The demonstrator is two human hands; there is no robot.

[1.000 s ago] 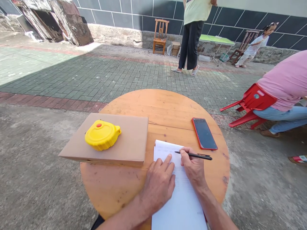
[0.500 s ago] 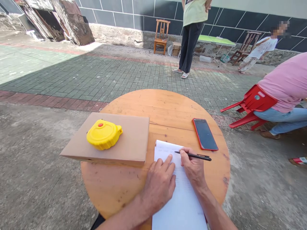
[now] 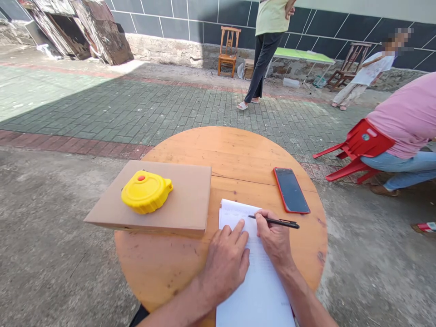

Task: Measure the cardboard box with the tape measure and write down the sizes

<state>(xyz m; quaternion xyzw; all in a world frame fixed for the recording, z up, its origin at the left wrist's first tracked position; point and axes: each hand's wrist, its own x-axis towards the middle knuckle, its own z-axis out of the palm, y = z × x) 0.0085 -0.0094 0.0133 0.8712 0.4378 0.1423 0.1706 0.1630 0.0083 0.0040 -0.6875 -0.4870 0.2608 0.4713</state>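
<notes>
White paper sheets (image 3: 255,290) lie on a round wooden table (image 3: 231,150), with faint handwriting near their top. My left hand (image 3: 229,256) rests on their left side, fingers stretched out and the palm down. A black pen (image 3: 277,222) is pinched in my right hand (image 3: 275,234), its tip against the paper just below the written lines. Left of the hands is a closed brown cardboard box (image 3: 190,195). On top of it sits a yellow tape measure (image 3: 146,191) with a red button. A red-edged phone (image 3: 292,190) lies screen up, beyond my right hand.
To the right a person in a pink shirt (image 3: 405,118) sits on a red plastic chair (image 3: 366,141). Another person stands past the table in dark trousers (image 3: 260,63). A wooden chair (image 3: 228,52) and a green-topped table (image 3: 303,55) stand by the wall.
The pen and both hands have hardly moved. In the background, the standing person has stepped to the left, and the person in white at the far right has shifted slightly.
</notes>
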